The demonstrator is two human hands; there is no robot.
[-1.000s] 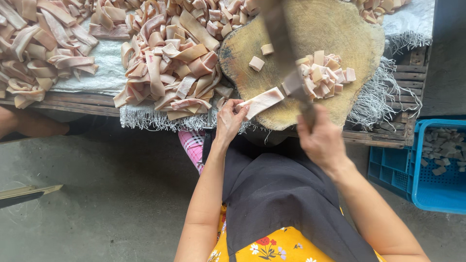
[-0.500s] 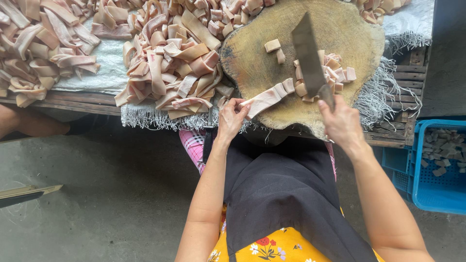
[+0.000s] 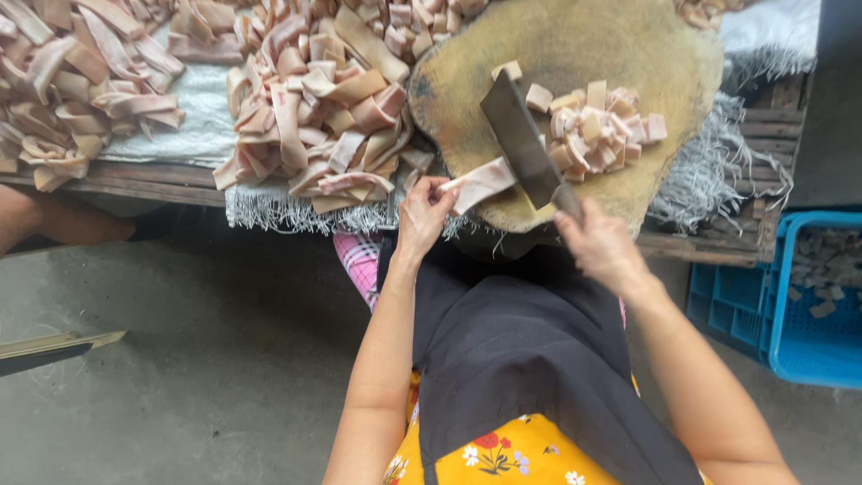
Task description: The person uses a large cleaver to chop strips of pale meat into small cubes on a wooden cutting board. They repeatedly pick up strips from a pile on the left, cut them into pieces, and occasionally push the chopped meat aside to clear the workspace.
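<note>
So the right hand (image 3: 603,247) is closed tight around the handle of a big cleaver (image 3: 523,148), whose dark blade lies flat-ish and angled across the round wooden chopping block (image 3: 646,67), tip pointing to the far left. The blade's near end sits right on top of a pale pink strip of meat (image 3: 482,182), which lies on the near left edge of the block. The left hand (image 3: 422,211) pinches the near end of that strip, fingers curled in and thumb on top, so it's mostly closed on the meat.

Just right of the blade there's a little heap of cut cubes (image 3: 597,130) on the block, and a couple of loose ones sit at the blade's far side. Left of the block is a big pile of uncut strips (image 3: 323,108) spread over a white woven sheet (image 3: 193,126) with a frayed edge, all on a wooden slat table (image 3: 162,184). Far right on the floor, a blue plastic crate (image 3: 790,341) holds more cubes. The person wears a black apron (image 3: 530,359) over a yellow floral garment.
</note>
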